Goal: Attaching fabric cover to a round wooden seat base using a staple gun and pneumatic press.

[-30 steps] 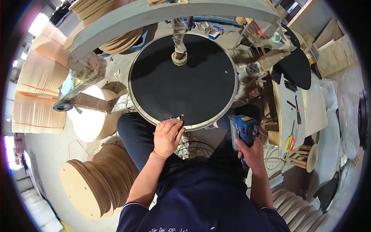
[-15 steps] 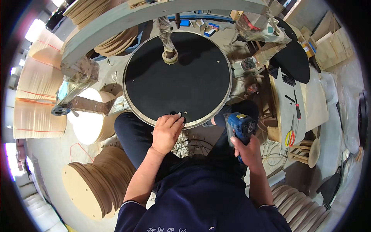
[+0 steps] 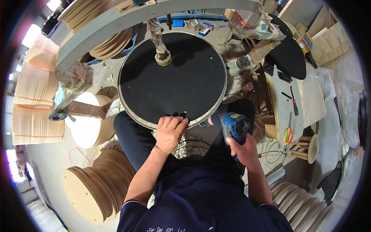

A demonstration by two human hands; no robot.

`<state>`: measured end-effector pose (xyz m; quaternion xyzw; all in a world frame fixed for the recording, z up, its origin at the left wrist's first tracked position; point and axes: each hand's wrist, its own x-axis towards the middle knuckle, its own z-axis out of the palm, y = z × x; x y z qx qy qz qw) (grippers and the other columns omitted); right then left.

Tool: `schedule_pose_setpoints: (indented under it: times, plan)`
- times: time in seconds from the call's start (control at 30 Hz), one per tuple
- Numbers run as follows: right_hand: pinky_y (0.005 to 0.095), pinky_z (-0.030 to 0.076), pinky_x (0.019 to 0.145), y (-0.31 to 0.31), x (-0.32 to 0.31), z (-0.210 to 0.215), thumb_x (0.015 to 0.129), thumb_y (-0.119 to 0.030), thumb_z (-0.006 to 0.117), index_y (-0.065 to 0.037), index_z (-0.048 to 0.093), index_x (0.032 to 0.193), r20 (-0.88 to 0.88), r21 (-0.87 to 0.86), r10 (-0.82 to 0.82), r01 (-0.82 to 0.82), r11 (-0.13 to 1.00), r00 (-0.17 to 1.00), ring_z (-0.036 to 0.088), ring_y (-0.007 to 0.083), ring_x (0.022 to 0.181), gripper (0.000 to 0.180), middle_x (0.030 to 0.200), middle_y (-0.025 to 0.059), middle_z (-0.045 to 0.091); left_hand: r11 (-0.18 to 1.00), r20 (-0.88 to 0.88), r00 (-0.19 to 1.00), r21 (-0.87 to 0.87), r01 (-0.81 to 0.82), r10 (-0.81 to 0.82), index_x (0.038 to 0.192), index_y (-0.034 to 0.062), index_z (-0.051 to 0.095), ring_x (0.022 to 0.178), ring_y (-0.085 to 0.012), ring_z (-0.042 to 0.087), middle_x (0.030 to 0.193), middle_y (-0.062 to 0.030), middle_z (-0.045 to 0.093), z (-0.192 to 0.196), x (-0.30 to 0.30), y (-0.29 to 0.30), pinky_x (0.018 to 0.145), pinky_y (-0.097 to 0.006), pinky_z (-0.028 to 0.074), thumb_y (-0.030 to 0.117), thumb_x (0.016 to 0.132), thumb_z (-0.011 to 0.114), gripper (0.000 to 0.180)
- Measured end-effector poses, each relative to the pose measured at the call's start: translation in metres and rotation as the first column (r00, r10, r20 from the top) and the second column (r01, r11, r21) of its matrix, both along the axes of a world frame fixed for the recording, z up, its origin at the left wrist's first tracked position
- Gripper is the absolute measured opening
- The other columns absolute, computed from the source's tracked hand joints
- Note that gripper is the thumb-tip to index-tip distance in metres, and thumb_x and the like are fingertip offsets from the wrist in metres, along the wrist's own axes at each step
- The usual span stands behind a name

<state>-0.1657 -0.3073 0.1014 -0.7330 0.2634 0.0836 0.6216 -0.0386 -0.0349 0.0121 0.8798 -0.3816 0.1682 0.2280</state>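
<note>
A large round panel with a black face and a pale rim lies in front of me. My left hand grips its near edge, fingers curled together over the rim. Small black bits show by the fingertips, too small to name; the thumb side is partly hidden. To the right, above my right thigh, my right hand is wrapped round the grip of a blue cordless power tool. The tool is held apart from the panel, and its kind is not plain.
A curved grey beam with plastic-wrapped arms spans over the panel. At right stands a bench with scissors and a red-handled tool. Stacked wooden discs lie at lower left, beside a small wooden stool far right.
The panel has turned slightly counter-clockwise, with my left hand moving a little right along its near edge. The whole view has shifted slightly. My right hand still holds the power tool.
</note>
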Motion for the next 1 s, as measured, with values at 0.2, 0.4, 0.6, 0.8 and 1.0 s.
schedule_pose_setpoints:
  times: [0.2,0.4,0.6,0.8,1.0]
  plan:
    - [0.0259,0.048,0.055,0.005,0.000,0.004,0.098,-0.017,0.077,-0.001,0.069,0.111,-0.030,-0.014,0.012,-0.012,1.000,0.999,0.057,0.0068,0.057,0.022,0.071,-0.0012,0.062,0.999,0.060,0.998,-0.044,0.026,-0.023,0.116,0.0078,0.078,0.103,-0.0249,0.067,0.112,-0.0032,0.072,-0.004,0.001,-0.002,0.094,-0.042,0.052,0.011,0.081,0.074,0.035]
    - [0.0269,0.048,0.055,0.011,0.004,0.005,0.097,-0.019,0.078,-0.003,0.069,0.096,-0.044,-0.024,0.058,-0.059,0.998,0.997,0.058,0.0072,0.057,0.018,0.069,-0.0017,0.062,0.988,0.070,0.996,-0.135,0.068,-0.059,0.110,0.0047,0.078,0.094,-0.0257,0.068,0.102,-0.0044,0.071,-0.011,0.003,-0.005,0.083,-0.040,0.055,0.001,0.078,0.081,0.032]
    - [0.0291,0.050,0.055,0.024,0.020,0.011,0.097,-0.026,0.080,-0.001,0.068,0.094,-0.067,-0.037,0.187,-0.190,0.981,0.980,0.063,0.0098,0.057,0.027,0.070,0.0011,0.066,0.988,0.053,0.996,-0.131,0.076,-0.070,0.116,0.0022,0.077,0.099,-0.0253,0.067,0.109,-0.0058,0.072,-0.019,0.000,-0.002,0.090,-0.041,0.053,0.006,0.078,0.075,0.038]
    - [0.0268,0.048,0.053,0.040,0.037,0.012,0.100,-0.020,0.078,-0.001,0.067,0.092,-0.084,-0.027,0.255,-0.258,0.966,0.963,0.060,0.0081,0.056,0.023,0.072,0.0002,0.066,0.995,0.019,0.998,-0.076,0.068,-0.067,0.126,0.0058,0.076,0.110,-0.0230,0.064,0.121,-0.0042,0.069,-0.010,-0.010,0.002,0.097,-0.042,0.052,0.011,0.082,0.079,0.045]
    - [0.0302,0.052,0.052,0.047,0.040,-0.004,0.100,-0.030,0.079,0.003,0.068,0.110,-0.041,-0.029,0.292,-0.293,0.956,0.956,0.066,0.0121,0.055,0.036,0.071,0.0049,0.070,0.993,-0.031,0.997,-0.091,0.071,-0.075,0.128,0.0081,0.076,0.114,-0.0256,0.063,0.122,-0.0056,0.068,-0.009,-0.013,0.007,0.101,-0.043,0.053,0.010,0.079,0.077,0.049]
